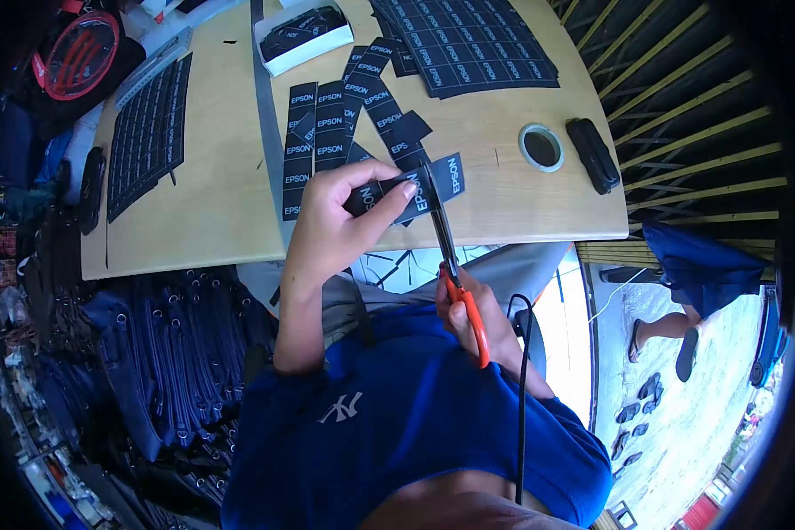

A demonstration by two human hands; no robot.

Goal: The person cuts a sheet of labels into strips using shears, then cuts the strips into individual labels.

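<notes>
My left hand [349, 212] pinches a black strip of EPSON labels [451, 177] between thumb and fingers, above the table's near edge. In my right hand [479, 311] are scissors [444, 234] with orange handles. Their blades point away from me and lie across the strip, near its right-hand label. Whether the blades are fully closed is hard to see. Beyond my left hand, several cut label strips [330, 124] lie partly overlapping, with a few loose pieces among them.
A white box [306, 49] holding cut labels stands at the back. Uncut label sheets [473, 44] lie back right, another sheet [150, 132] at left. A tape roll [541, 147] and a black case [594, 155] sit near the right edge. Outside, a person's legs [667, 336] show.
</notes>
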